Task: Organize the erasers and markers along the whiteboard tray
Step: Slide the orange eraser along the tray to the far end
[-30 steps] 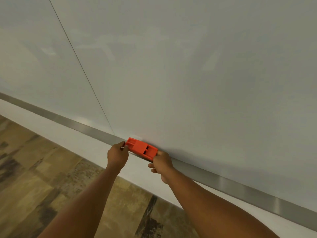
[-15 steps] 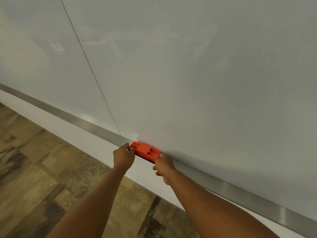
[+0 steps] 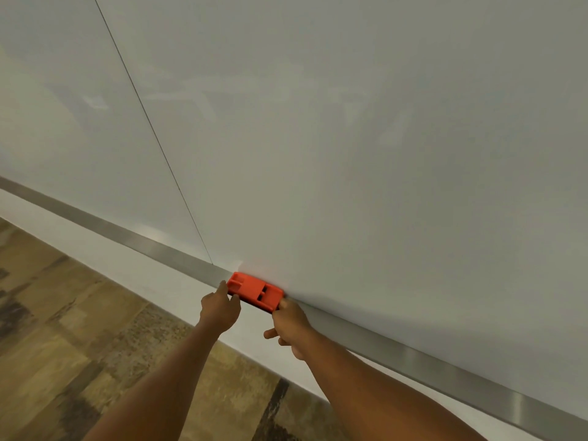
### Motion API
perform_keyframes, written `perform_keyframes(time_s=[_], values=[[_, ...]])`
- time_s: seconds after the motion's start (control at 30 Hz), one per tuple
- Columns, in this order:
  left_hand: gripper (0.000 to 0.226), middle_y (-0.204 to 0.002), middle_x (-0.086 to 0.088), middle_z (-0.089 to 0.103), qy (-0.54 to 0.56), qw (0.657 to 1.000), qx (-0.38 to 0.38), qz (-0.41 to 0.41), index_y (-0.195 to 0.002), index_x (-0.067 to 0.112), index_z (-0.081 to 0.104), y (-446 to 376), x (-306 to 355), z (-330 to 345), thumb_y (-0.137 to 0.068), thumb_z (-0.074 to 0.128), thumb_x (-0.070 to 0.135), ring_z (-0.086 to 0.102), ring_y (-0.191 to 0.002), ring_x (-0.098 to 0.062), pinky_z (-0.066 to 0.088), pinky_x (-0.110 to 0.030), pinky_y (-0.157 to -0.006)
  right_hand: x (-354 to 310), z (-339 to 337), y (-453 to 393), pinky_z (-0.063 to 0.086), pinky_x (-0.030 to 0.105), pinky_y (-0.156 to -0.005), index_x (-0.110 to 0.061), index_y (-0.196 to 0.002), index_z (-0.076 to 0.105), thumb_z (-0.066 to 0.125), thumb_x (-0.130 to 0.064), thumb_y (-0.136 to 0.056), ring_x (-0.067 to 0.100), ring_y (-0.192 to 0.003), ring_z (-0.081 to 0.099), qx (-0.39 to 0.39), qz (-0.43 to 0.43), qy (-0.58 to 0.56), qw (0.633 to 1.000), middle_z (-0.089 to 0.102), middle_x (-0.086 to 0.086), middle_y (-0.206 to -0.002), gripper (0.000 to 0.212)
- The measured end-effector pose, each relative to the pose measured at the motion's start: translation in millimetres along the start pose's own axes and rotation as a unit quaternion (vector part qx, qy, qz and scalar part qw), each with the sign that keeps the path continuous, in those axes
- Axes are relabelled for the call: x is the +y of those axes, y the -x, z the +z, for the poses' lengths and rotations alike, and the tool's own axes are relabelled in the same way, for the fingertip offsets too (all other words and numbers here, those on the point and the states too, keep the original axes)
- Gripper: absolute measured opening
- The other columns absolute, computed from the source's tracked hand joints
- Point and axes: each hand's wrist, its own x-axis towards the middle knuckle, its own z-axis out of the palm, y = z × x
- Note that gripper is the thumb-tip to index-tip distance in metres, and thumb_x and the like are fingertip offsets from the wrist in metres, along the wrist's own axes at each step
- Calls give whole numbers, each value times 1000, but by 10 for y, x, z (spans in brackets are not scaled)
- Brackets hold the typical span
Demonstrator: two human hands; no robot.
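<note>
1. Two bare forearms are reaching up from the bottom edge of the head view, over a brown-and-tan mottled floor [image 3: 79, 329] w/ dark streaks.
2. L hand [image 3: 219, 310] is gripping the left end of an orange rectangular plastic eraser [image 3: 255, 291]; fingers are curling round that end, thumb side at the eraser's near edge.
3. R hand [image 3: 291, 323] is holding the eraser's right end w/ thumb & forefinger pinching it; remaining fingers are curling under the palm, off the eraser.
4. The eraser is sitting on the long brushed-metal whiteboard tray [image 3: 445, 370], lying lengthwise along it, back edge touching the board's bottom edge. Moulded slots are showing on its top face.
5. The tray is running diagonally from left edge to bottom-right corner; a white wall strip [image 3: 95, 249] is lying below it.
6. Behind, a glossy white whiteboard [image 3: 350, 138] is filling most of the view, w/ a thin dark panel seam [image 3: 152, 132] ending at the tray just left of the eraser.
</note>
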Motion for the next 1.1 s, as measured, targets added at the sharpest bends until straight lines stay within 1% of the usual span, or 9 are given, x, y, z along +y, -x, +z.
perform_keyframes(time_s=[0.13,0.17,0.23,0.27,0.33,0.4,0.5,0.77,1.1], values=[[51,-153,-24,27,5,999,46,16,-146,-2,25,97,17,17,-98,37,8,39,-131,-43,33,-45,-107,88,-33,100,37,20,-42,-30,-129,49,32,-14,-89,16,-73,73,47,-53,15,997,57,-5,-118,46],[48,-153,-24,27,15,996,81,29,-144,-4,30,158,21,45,-97,38,7,38,-132,-43,31,-46,-109,131,-63,133,45,23,-48,-29,-131,48,37,-17,-90,19,-80,72,70,-67,29,995,57,-4,-121,45],[39,-142,-23,43,66,987,138,41,-134,-2,45,306,53,139,-96,43,8,42,-127,-41,34,-46,-105,216,-171,221,56,33,-80,-25,-138,44,43,-24,-90,22,-104,66,106,-99,101,984,53,-2,-136,48],[33,-132,-20,50,93,983,154,44,-128,2,51,387,81,191,-96,46,11,47,-120,-38,38,-45,-100,260,-244,265,51,35,-94,-24,-139,44,45,-24,-91,22,-115,60,121,-116,143,975,52,-1,-140,48],[17,-112,-12,56,109,976,166,93,-109,9,58,537,163,288,-95,51,17,53,-104,-31,44,-39,-83,317,-412,386,42,31,-103,-23,-139,45,46,-23,-94,19,-125,51,145,-150,205,956,52,-2,-139,45],[6,-98,-1,57,69,968,150,190,-94,17,55,642,276,336,-94,55,23,56,-90,-23,46,-33,-70,364,-596,509,41,30,-103,-25,-140,43,45,-25,-94,17,-125,50,157,-177,250,939,51,-2,-138,46],[10,-87,7,54,14,955,108,275,-87,22,52,769,499,341,-93,54,30,54,-76,-15,47,-32,-60,463,-849,655,43,32,-102,-24,-140,43,45,-26,-93,18,-123,49,173,-194,289,921,52,-1,-135,46],[17,-73,10,56,-17,930,64,361,-81,21,53,1268,1169,490,-95,51,31,53,-66,-10,40,-24,-56,706,-1397,1200,41,33,-104,-21,-141,41,42,-22,-95,19,-128,42,230,-237,325,886,50,1,-136,47],[17,-79,7,64,-99,878,-78,462,-88,23,59,2154,2109,1050,-95,44,29,57,-67,-13,43,-25,-58,1197,-2437,2002,46,35,-97,-18,-129,55,43,-21,-93,19,-120,49,319,-232,345,852,55,1,-129,38]])
